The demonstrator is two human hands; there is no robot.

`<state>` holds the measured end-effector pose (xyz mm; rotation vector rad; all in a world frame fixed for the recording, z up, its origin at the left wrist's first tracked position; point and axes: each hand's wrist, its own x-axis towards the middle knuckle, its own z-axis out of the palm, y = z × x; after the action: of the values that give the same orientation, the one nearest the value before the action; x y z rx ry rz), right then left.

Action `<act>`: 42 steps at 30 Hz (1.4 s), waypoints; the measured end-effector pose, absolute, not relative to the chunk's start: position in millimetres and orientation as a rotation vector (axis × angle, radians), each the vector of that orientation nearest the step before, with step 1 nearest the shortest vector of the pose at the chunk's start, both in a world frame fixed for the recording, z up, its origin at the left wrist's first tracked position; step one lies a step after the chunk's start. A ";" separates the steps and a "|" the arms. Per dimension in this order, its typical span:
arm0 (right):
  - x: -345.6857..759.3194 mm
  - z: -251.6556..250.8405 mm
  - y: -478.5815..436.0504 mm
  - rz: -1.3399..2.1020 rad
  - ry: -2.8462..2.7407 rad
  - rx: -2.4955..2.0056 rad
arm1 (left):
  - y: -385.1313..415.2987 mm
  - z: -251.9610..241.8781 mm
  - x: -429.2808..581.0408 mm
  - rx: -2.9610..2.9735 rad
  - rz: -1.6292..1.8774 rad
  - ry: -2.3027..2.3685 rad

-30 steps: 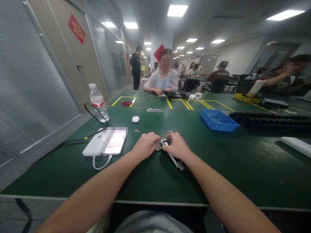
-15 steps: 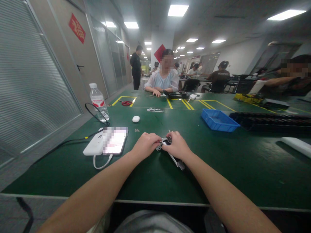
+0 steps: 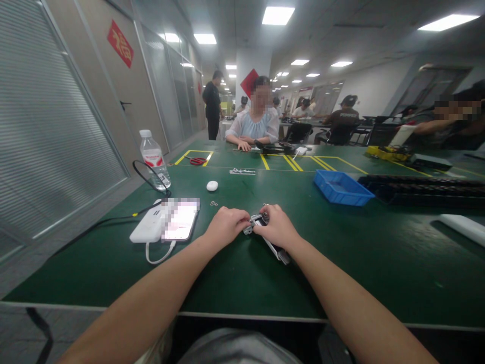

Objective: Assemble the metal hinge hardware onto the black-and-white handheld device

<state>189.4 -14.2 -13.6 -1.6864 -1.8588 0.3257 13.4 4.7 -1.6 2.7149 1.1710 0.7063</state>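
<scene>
A long white-and-black part with a metal bracket-like end point(image 3: 248, 230) lies slanted on the green table point(image 3: 235, 283); its exact kind I cannot make out. My right hand point(image 3: 278, 227) is closed around its upper portion, thumb on the near side, and covers much of it. From the left, the fingertips of my left hand point(image 3: 228, 225) pinch at the bracket end. Whether a small piece sits between those fingertips is too small to tell. A few small rings point(image 3: 214, 203) lie beyond my left hand, and another small ring-like piece point(image 3: 265, 205) shows past my right.
To the left are a white power bank point(image 3: 146, 225), a phone point(image 3: 182, 222) and a water bottle point(image 3: 154, 162). A white earbud case point(image 3: 212, 186), red-handled scissors point(image 3: 198, 161) and a blue tray point(image 3: 341, 188) stand farther back. A person point(image 3: 255, 124) sits opposite.
My left fingers have shifted slightly at the bracket end, which shows a little more. My right hand keeps its hold, and the part stays almost in place.
</scene>
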 end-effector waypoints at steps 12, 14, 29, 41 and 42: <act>189.3 -11.0 -15.2 0.335 -1.846 -1.694 | 2.9 -2.4 13.5 2.671 0.769 1.196; 189.2 -11.9 -15.0 0.323 -1.851 -1.688 | 3.1 -2.9 13.8 2.674 0.758 1.195; 189.2 -10.6 -15.8 0.329 -1.850 -1.715 | 2.4 -1.0 14.3 2.675 0.732 1.218; 188.9 -10.8 -15.9 0.351 -1.848 -1.707 | 0.9 0.1 14.4 2.644 0.710 1.291; 188.8 -10.7 -15.9 0.354 -1.847 -1.711 | 0.8 0.3 14.5 2.643 0.710 1.291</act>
<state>188.8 -15.9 -10.7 -1.7107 -1.8470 0.3536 14.5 0.8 0.3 2.6432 1.2915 0.7100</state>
